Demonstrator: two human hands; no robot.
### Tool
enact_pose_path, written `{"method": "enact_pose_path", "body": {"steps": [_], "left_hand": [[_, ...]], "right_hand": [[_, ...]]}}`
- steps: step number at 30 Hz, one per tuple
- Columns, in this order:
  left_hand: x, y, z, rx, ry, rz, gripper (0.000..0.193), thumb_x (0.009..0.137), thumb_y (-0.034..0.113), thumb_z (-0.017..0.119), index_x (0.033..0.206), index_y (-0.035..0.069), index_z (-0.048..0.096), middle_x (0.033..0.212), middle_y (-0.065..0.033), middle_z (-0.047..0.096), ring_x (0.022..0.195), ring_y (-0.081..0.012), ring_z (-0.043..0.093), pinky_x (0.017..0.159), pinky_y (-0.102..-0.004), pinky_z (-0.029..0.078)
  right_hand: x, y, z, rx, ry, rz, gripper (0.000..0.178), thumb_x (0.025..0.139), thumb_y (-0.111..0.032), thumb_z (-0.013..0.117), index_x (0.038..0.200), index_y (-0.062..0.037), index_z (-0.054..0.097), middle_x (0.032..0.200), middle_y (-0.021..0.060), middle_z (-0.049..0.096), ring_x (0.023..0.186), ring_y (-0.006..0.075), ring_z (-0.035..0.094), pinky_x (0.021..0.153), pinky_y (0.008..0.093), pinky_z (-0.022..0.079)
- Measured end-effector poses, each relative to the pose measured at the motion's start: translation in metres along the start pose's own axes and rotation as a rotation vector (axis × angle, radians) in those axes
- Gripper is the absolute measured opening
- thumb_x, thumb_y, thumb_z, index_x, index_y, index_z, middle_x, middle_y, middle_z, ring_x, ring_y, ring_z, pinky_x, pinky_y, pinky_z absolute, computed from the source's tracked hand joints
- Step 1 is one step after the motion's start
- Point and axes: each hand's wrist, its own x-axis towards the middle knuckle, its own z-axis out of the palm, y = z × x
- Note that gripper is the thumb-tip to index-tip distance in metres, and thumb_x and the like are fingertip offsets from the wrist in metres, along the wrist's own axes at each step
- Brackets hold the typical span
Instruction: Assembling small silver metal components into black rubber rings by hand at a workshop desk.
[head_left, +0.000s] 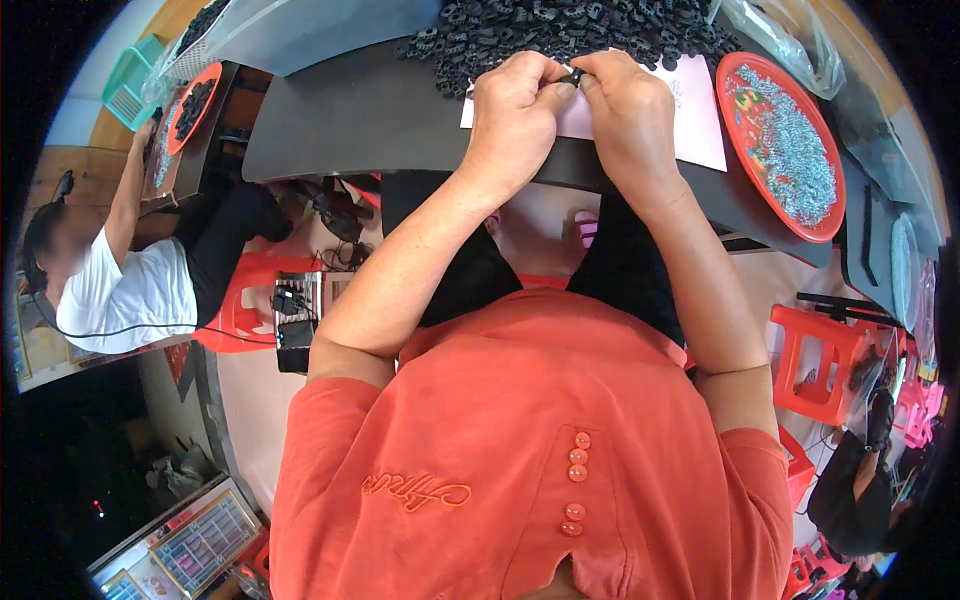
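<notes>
Both of my hands meet over a pale pink sheet (698, 125) at the far side of the dark table. Between the fingertips sits a small black plastic piece (573, 77), mostly covered by the fingers. My left hand (517, 105) pinches it from the left, thumb and forefinger closed. From the right, my right hand (632, 110) pinches the same piece. Just beyond the hands lies a big heap of similar black plastic pieces (560, 25). A few tiny shiny bits rest on the sheet beside my right hand.
A red tray (730, 110) of small silvery parts (795, 150) stands at the table's right. A clear plastic bag (790, 40) lies behind it. At the left, another person (130, 280) in white sits by a table with an orange-red tray (205, 85). Red stools (820, 365) stand around.
</notes>
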Motion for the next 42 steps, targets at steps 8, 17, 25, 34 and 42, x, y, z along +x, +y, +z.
{"method": "enact_pose_path", "body": {"steps": [8, 17, 25, 34, 42], "left_hand": [[-0.001, -0.003, 0.001, 0.045, -0.005, 0.039, 0.005, 0.082, 0.001, 0.065, 0.086, -0.002, 0.064, 0.073, -0.0057, 0.064, 0.066, -0.0095, 0.056, 0.062, -0.0259, 0.047], [0.000, 0.000, -0.004, 0.000, -0.006, -0.010, 0.008, 0.080, 0.002, 0.067, 0.086, -0.002, 0.063, 0.071, -0.0052, 0.063, 0.066, -0.0090, 0.057, 0.060, -0.0258, 0.048], [0.001, -0.006, 0.001, -0.081, 0.009, -0.080, 0.007, 0.077, 0.001, 0.065, 0.080, -0.004, 0.061, 0.067, -0.0084, 0.062, 0.060, -0.0127, 0.057, 0.056, -0.0282, 0.047], [0.001, -0.004, -0.002, -0.067, 0.014, -0.073, 0.007, 0.083, 0.003, 0.067, 0.085, -0.002, 0.064, 0.071, -0.0032, 0.063, 0.064, -0.0077, 0.056, 0.058, -0.0232, 0.046], [0.004, 0.003, -0.006, -0.380, -0.046, -0.278, 0.005, 0.085, 0.006, 0.065, 0.086, 0.001, 0.067, 0.072, -0.0010, 0.063, 0.059, -0.0055, 0.054, 0.052, -0.0205, 0.042]], "right_hand": [[-0.001, 0.002, 0.000, -0.023, -0.001, -0.055, 0.015, 0.074, -0.005, 0.059, 0.088, -0.0015, 0.064, 0.086, 0.0165, 0.066, 0.072, 0.0337, 0.066, 0.062, 0.0414, 0.052], [-0.001, -0.004, 0.003, -0.216, -0.004, -0.164, 0.012, 0.080, -0.004, 0.058, 0.091, -0.0042, 0.062, 0.085, 0.0125, 0.064, 0.073, 0.0323, 0.064, 0.061, 0.0406, 0.051], [-0.001, -0.007, 0.010, -0.279, 0.038, -0.213, 0.011, 0.077, -0.004, 0.060, 0.088, -0.0044, 0.061, 0.082, 0.0122, 0.063, 0.073, 0.0312, 0.064, 0.061, 0.0398, 0.052], [0.001, 0.009, 0.007, 0.002, 0.043, -0.205, 0.017, 0.072, -0.005, 0.064, 0.089, -0.0016, 0.064, 0.082, 0.0133, 0.063, 0.073, 0.0311, 0.064, 0.062, 0.0386, 0.053], [-0.001, -0.002, -0.009, 0.187, -0.045, -0.036, 0.026, 0.075, -0.004, 0.063, 0.101, -0.0012, 0.063, 0.085, 0.0126, 0.062, 0.077, 0.0305, 0.064, 0.068, 0.0391, 0.052]]}}
